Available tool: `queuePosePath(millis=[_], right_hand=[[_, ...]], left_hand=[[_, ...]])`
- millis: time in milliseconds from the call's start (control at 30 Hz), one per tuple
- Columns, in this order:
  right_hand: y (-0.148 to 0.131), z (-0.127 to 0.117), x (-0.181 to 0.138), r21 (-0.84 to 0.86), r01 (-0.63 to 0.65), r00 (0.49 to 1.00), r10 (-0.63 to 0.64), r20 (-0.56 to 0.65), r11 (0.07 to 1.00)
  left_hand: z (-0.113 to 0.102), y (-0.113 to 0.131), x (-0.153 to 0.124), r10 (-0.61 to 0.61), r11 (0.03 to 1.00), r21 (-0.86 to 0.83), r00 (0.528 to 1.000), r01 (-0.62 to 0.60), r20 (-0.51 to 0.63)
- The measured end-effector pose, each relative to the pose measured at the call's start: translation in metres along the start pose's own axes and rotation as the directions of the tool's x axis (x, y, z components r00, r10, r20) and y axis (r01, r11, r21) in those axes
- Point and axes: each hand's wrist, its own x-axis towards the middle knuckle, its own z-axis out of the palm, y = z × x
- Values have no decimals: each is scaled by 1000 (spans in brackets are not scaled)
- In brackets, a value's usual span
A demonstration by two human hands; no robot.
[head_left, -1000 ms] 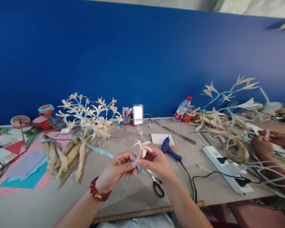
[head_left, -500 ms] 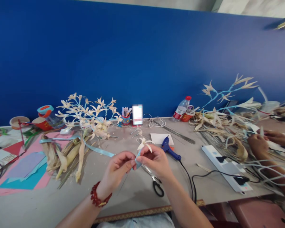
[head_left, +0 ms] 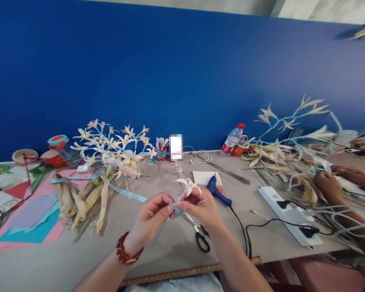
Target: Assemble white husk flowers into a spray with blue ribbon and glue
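My left hand and my right hand meet over the middle of the table. Both pinch the stem of a small cream husk flower that points up between them. A light blue ribbon runs from my fingers off to the left and is wound around the stem. My left wrist wears a red bead bracelet. A thin wire hangs down from the flower below my left hand.
Black-handled scissors and a blue glue gun lie just right of my hands. Corn husks and coloured paper lie left, finished flower branches behind. A white power strip and another person's hands are at right.
The flower has tilted slightly to the right as my fingers turn the stem. My hands stay in the same place. The other person's hands shifted a little.
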Motion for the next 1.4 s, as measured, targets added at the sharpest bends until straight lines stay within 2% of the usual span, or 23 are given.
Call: queuePosePath(millis=[233, 400, 700, 867, 1033, 1400], right_hand=[[-1, 0, -1, -99, 50, 996, -57, -70, 994], [-3, -3, -2, -84, 18, 1000, -18, 2, 996], [-7, -1, -2, 27, -67, 997, 66, 43, 997], [-5, -2, -3, 67, -108, 992, 103, 69, 992], [-4, -1, -2, 68, -117, 991, 113, 71, 991], [-8, 5, -2, 144, -111, 990, 96, 106, 983]], left_hand=[[4, -1, -2, 89, 991, 101, 994, -82, -65], [3, -4, -1, 111, 986, 136, 990, -98, -91], [7, 4, 1, -8, 1000, 20, 996, 10, -90], [8, 6, 2, -29, 1000, -9, 995, 29, -92], [7, 5, 1, -38, 999, -18, 995, 37, -93], [2, -3, 2, -163, 971, -179, 986, 157, -18]])
